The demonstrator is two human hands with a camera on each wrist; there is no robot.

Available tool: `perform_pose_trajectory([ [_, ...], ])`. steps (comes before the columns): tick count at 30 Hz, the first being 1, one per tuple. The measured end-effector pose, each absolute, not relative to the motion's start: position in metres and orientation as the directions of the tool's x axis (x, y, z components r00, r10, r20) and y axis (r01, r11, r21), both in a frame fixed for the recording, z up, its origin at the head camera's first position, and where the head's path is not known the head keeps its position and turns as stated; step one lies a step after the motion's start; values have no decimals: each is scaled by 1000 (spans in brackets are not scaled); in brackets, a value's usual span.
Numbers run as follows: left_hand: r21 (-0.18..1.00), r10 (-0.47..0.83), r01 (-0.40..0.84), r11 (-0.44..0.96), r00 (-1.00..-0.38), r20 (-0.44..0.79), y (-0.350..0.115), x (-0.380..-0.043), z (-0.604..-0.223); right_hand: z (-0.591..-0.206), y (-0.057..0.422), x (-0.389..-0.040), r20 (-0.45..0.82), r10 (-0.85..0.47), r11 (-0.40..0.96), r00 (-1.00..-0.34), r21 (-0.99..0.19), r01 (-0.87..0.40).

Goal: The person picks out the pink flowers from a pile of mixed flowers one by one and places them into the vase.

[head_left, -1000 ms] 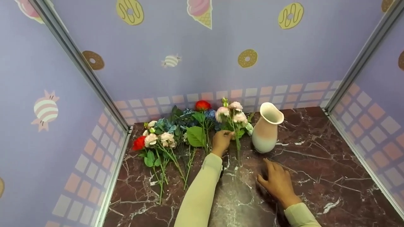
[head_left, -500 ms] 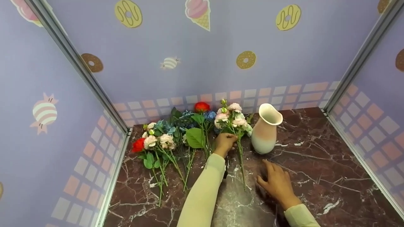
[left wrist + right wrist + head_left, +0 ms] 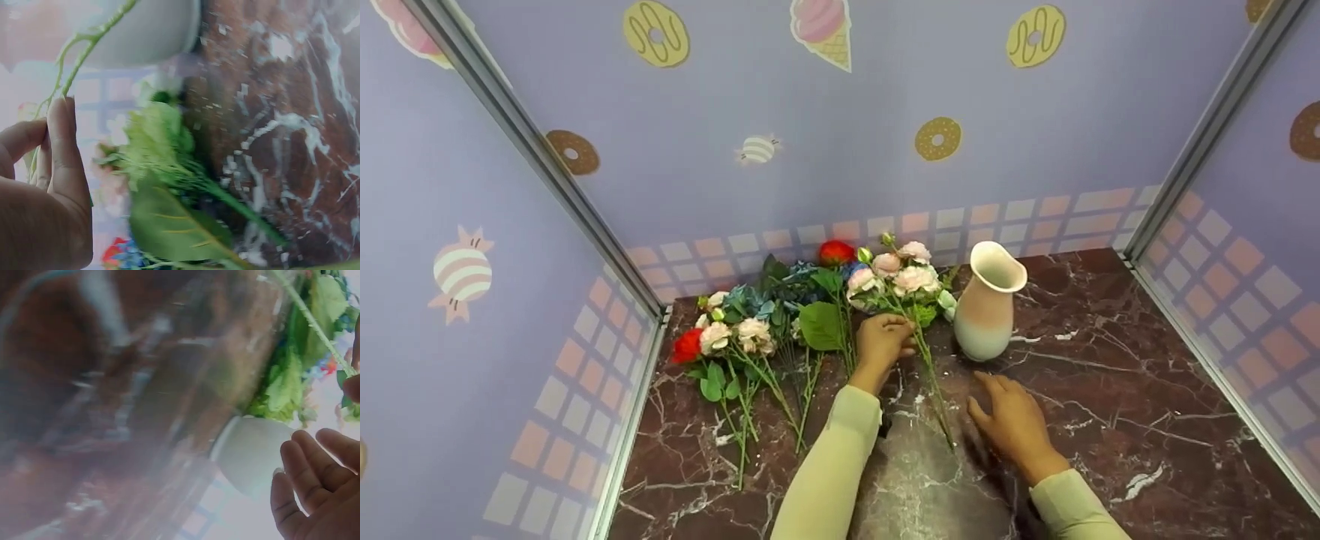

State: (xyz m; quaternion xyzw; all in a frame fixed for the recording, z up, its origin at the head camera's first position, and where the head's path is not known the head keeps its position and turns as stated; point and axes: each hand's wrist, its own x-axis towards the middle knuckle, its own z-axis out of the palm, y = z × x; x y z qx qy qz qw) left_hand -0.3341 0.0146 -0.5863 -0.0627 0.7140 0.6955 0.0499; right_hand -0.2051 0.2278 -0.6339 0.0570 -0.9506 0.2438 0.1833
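Left hand (image 3: 883,346) pinches green stem (image 3: 84,62) of pale pink flowers (image 3: 916,281), thumb and fingers together on it. Blooms sit left of vase (image 3: 985,322), near back wall (image 3: 855,165); stem's lower end slants toward right hand (image 3: 1014,420). Right hand: fingers apart, near vase base; table contact unclear. Vase upright on marbled table (image 3: 1110,397). Other flowers (image 3: 735,335) lie farther left, including red bloom (image 3: 688,346).

Left wrist view: stem (image 3: 97,37) before vase (image 3: 143,34) cut off by top edge. Right wrist: tabletop (image 3: 101,405) beside vase blurred.
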Motion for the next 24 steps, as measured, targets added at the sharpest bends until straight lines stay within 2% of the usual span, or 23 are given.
perform_pose_trajectory([
  [5, 996, -29, -86, -15, -996, -87, 12, -313, -568, -612, 213, -212, 490, -19, 838, -871, -467, -281],
  [13, 999, -86, -30, -38, -996, -33, 12, -282, -555, -588, 178, -227, 692, -22, 812, -722, -409, -417],
  [24, 974, -104, 131, -186, -988, 113, 14, -268, -552, -572, 158, -235, 763, 16, 883, -646, -315, -350],
])
